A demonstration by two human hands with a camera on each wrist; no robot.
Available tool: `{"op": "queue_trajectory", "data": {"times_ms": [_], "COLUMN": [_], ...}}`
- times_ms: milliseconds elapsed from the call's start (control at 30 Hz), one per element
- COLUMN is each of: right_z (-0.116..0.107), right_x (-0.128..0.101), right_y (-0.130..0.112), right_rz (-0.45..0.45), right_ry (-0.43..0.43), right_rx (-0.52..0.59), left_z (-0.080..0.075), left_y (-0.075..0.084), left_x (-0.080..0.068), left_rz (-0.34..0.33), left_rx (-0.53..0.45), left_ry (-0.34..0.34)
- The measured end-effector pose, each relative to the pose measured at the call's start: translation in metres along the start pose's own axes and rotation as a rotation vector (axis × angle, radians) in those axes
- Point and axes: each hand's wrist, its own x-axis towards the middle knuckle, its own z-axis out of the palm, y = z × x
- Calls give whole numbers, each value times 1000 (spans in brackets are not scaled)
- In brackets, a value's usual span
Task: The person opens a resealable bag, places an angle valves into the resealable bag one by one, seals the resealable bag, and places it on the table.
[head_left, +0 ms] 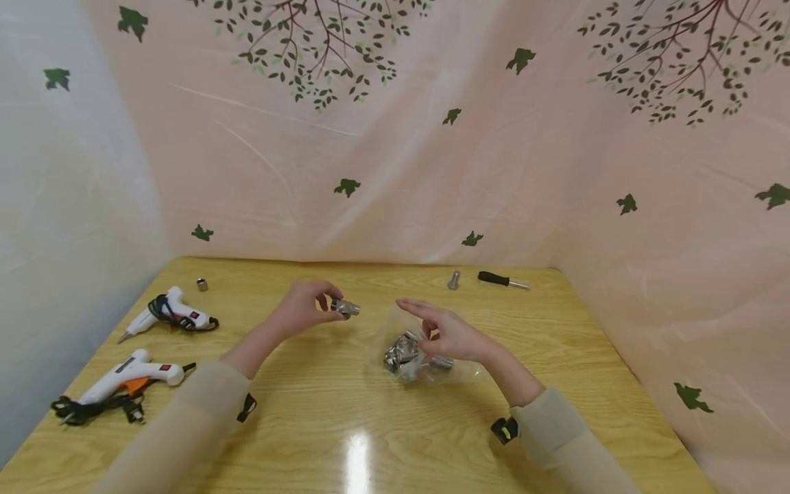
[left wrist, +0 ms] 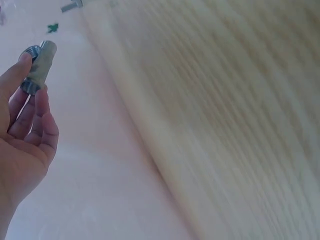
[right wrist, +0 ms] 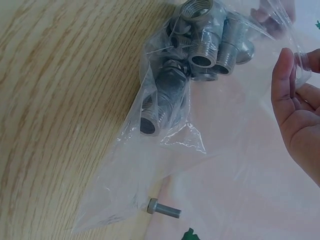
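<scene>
My left hand (head_left: 305, 305) pinches a shiny metal tee pipe fitting (head_left: 348, 309) between thumb and fingers, raised above the table. In the left wrist view the fitting (left wrist: 41, 70) shows a tube with a threaded side opening. To the right, a clear plastic bag (head_left: 379, 343) holds several metal pipe fittings (head_left: 402, 353). My right hand (head_left: 453, 335) is at the bag's upper edge. The right wrist view shows its thumb and a finger pinching the plastic, with threaded fittings (right wrist: 204, 50) bunched inside the bag (right wrist: 117, 185).
Two white glue guns (head_left: 175, 312) (head_left: 120, 377) with black cords lie at the left of the wooden table (head_left: 308, 439). A small metal sleeve (head_left: 201, 284) stands at the back left. A bolt (head_left: 454, 280) and a black-handled driver (head_left: 503, 280) lie at the back right.
</scene>
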Motion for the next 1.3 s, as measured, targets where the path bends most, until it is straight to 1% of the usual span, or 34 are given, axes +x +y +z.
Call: {"op": "queue_trajectory", "data": {"times_ms": [133, 233, 333, 467, 567, 700, 833, 1033, 1167, 1300], "right_z": [0, 0, 0, 0, 0, -1, -2, -1, -1, -1], "right_x": [0, -1, -2, -3, -3, -3, -4, -5, -5, -5], "right_y": [0, -1, 0, -1, -1, -1, -2, -2, -1, 1], "right_rz": [6, 11, 17, 27, 30, 22, 24, 30, 25, 15], "right_ry": [0, 2, 4, 6, 7, 7, 8, -4, -1, 8], "right_rx": [13, 24, 28, 36, 36, 29, 28, 39, 32, 10], "left_z": [3, 7, 14, 25, 33, 42, 54, 69, 74, 74], "left_y": [20, 33, 46, 63, 74, 86, 95, 102, 103, 103], "left_x": [-9, -15, -21, -28, -29, -28, -24, -17, -15, -15], "left_rz": [34, 56, 65, 71, 88, 96, 82, 105, 105, 62], "left_rx": [-14, -33, -65, -99, -111, -146, -164, -97, -86, -140], "left_ry": [57, 83, 90, 80, 87, 117, 124, 75, 26, -1]}}
